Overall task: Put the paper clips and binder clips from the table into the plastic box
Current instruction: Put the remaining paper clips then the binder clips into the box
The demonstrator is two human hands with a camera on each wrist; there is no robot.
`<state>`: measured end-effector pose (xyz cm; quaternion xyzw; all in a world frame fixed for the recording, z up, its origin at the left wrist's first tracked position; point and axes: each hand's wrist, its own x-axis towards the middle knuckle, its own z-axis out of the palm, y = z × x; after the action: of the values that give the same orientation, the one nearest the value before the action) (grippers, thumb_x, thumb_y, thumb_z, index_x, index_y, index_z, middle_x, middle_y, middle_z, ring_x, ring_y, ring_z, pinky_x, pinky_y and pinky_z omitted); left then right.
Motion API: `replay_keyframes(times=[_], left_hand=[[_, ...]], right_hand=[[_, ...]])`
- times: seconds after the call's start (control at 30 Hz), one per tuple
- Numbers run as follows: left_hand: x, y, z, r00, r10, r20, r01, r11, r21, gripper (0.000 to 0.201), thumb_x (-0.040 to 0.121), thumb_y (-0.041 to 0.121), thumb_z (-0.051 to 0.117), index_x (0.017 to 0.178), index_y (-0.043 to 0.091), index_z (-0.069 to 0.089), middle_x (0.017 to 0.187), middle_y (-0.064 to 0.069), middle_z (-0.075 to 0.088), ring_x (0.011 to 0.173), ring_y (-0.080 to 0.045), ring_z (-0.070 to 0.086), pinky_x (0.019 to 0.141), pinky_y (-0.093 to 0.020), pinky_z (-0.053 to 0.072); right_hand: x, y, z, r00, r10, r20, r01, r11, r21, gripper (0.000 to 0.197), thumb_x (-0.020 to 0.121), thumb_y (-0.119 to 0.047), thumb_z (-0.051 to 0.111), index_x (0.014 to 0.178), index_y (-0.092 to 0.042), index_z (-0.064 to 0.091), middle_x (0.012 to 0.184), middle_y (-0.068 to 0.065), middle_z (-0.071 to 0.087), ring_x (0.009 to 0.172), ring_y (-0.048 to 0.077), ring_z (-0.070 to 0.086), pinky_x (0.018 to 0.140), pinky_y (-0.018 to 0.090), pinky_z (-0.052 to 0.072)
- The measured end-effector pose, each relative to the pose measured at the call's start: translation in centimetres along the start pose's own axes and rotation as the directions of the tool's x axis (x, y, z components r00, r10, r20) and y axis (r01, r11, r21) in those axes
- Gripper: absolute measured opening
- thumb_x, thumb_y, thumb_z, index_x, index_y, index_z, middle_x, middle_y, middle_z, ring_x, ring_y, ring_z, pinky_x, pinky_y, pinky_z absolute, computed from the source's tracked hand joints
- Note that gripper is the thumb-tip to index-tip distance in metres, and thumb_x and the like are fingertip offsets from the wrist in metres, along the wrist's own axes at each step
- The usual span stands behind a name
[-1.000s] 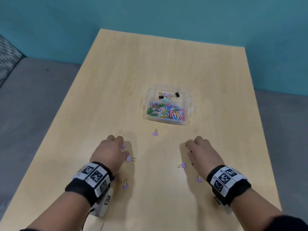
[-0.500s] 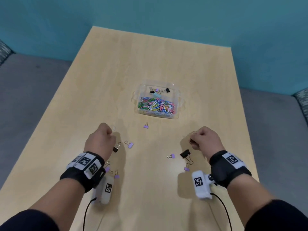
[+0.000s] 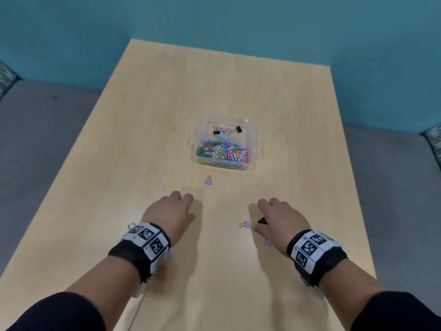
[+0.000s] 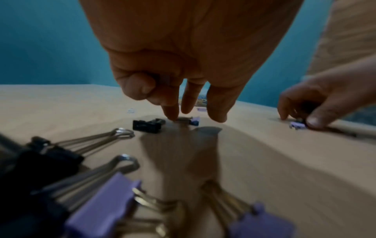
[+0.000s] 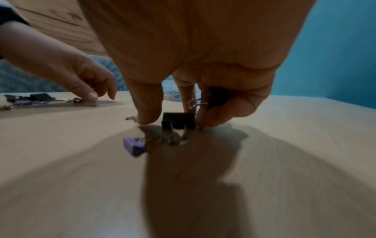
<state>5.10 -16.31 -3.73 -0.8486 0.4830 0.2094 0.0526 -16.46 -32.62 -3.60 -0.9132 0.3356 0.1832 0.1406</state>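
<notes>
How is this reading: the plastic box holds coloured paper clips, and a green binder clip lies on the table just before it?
One slip: the binder clip before the plastic box is purple, not green, as the head view shows. The box does hold coloured paper clips.

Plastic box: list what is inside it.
The plastic box holds a heap of coloured paper clips near the front and a few binder clips behind, black, purple and pale blue. Whatever lies under the heap is covered.
</notes>
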Motion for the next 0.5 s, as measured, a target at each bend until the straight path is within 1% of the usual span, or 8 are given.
replay_keyframes(times=[0.13, 0.2, 0.3, 0.33, 0.37, 0.4, 0.47, 0.5], left_hand=[[0.6, 0.3, 0.7, 0.998, 0.040, 0.052, -0.045, 0.994, 0.102, 0.011, 0.091, 0.016, 0.044, 0.099, 0.018, 0.038, 0.085, -0.003, 0.038, 0.066, -0.026, 0.044, 0.054, -0.035, 0.033], [0.8, 0.6, 0.6, 0.997, 0.031, 0.074, -0.040, 0.990, 0.134, 0.010, 0.087, 0.011, 0.042, 0.093, 0.017, 0.036, 0.084, -0.003, 0.038, 0.064, -0.026, 0.041, 0.054, -0.035, 0.032], [1.3, 0.8, 0.4, 0.996, 0.040, 0.084, -0.052, 0.988, 0.143, 0.006, 0.087, 0.012, 0.038, 0.091, 0.017, 0.039, 0.093, -0.006, 0.051, 0.070, -0.029, 0.048, 0.056, -0.034, 0.031], [1.5, 0.7, 0.6, 0.996, 0.049, 0.077, -0.059, 0.988, 0.144, 0.008, 0.087, 0.014, 0.039, 0.095, 0.015, 0.042, 0.096, -0.006, 0.052, 0.074, -0.030, 0.053, 0.057, -0.034, 0.032], [1.7, 0.5, 0.9, 0.997, 0.066, 0.045, -0.072, 0.988, 0.138, 0.011, 0.087, 0.014, 0.042, 0.097, 0.014, 0.045, 0.097, -0.007, 0.053, 0.075, -0.031, 0.056, 0.055, -0.035, 0.033], [1.8, 0.4, 1.1, 0.996, 0.092, 0.005, -0.092, 0.989, 0.119, 0.012, 0.083, 0.013, 0.048, 0.096, 0.013, 0.048, 0.094, -0.007, 0.053, 0.070, -0.032, 0.057, 0.052, -0.034, 0.032], [2.0, 0.4, 1.1, 0.991, 0.129, 0.018, -0.130, 0.987, 0.093, 0.023, 0.065, 0.008, 0.068, 0.081, 0.011, 0.053, 0.080, -0.008, 0.052, 0.046, -0.032, 0.052, 0.039, -0.029, 0.026], [2.0, 0.4, 1.1, 0.991, 0.135, 0.023, -0.136, 0.987, 0.091, 0.029, 0.055, 0.006, 0.075, 0.073, 0.010, 0.053, 0.074, -0.007, 0.051, 0.035, -0.032, 0.046, 0.035, -0.025, 0.020]], right_hand=[[0.6, -0.1, 0.2, 0.998, -0.060, -0.010, 0.060, 0.998, 0.010, 0.020, 0.090, -0.038, 0.049, 0.087, -0.024, 0.035, 0.088, -0.005, 0.040, 0.078, 0.019, 0.044, 0.059, 0.031, 0.036], [1.0, 0.1, -0.1, 0.998, -0.054, -0.011, 0.054, 0.998, 0.041, 0.017, 0.086, -0.034, 0.048, 0.082, -0.022, 0.037, 0.083, -0.006, 0.041, 0.072, 0.018, 0.045, 0.056, 0.032, 0.037], [2.1, 1.2, -1.5, 0.997, 0.062, -0.037, -0.046, 0.946, 0.322, 0.015, 0.081, -0.034, 0.054, 0.078, -0.020, 0.050, 0.079, -0.004, 0.051, 0.063, 0.017, 0.054, 0.058, 0.034, 0.047], [2.7, 1.5, -2.3, 0.991, 0.130, -0.029, -0.095, 0.843, 0.529, 0.015, 0.079, -0.031, 0.058, 0.077, -0.016, 0.055, 0.075, -0.002, 0.056, 0.058, 0.017, 0.057, 0.057, 0.034, 0.049], [3.4, 1.7, -3.2, 0.979, 0.204, 0.016, -0.146, 0.642, 0.753, 0.017, 0.078, -0.026, 0.062, 0.076, -0.009, 0.057, 0.070, 0.003, 0.058, 0.052, 0.019, 0.057, 0.054, 0.034, 0.049], [4.2, 1.7, -4.3, 0.961, 0.259, 0.098, -0.190, 0.360, 0.913, 0.018, 0.078, -0.021, 0.064, 0.077, -0.004, 0.056, 0.067, 0.009, 0.056, 0.049, 0.022, 0.055, 0.051, 0.032, 0.047], [5.9, 1.6, -6.5, 0.929, 0.252, 0.271, -0.232, -0.175, 0.957, 0.012, 0.081, -0.016, 0.061, 0.082, -0.005, 0.055, 0.071, 0.013, 0.049, 0.051, 0.023, 0.055, 0.045, 0.027, 0.047], [6.9, 1.4, -7.6, 0.930, 0.202, 0.306, -0.226, -0.342, 0.912, 0.010, 0.085, -0.016, 0.056, 0.082, -0.006, 0.054, 0.073, 0.011, 0.048, 0.054, 0.022, 0.055, 0.045, 0.026, 0.048]])
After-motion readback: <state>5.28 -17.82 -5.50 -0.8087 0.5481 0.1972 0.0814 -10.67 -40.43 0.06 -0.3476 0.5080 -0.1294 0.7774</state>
